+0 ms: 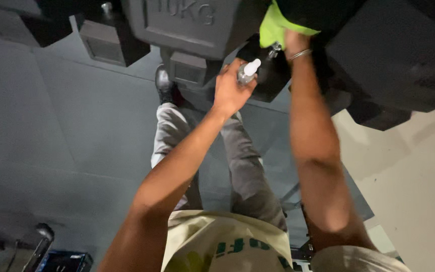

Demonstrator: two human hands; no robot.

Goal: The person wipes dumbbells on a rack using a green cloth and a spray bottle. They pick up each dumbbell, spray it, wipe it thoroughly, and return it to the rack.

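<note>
While the camera looks straight down past the person's chest, a small clear spray bottle (248,71) with a white nozzle is gripped in the left hand (231,90), the fingers closed round its body and the nozzle turned towards the dark weights ahead, seemingly so that it can be aimed at them. A bright yellow-green cloth (276,26) is pressed against a black hexagonal dumbbell (197,25) by the right hand (294,43), whose fingers are largely hidden under the cloth, so their closure cannot be told; a thin bracelet (300,54) is worn at that wrist. The two hands are kept near each other. Further dumbbell heads (109,40) are crowded along the top edge, leaving little room there. Open grey floor (51,126) is left to the left, and a paler surface (419,191) to the right.
</note>
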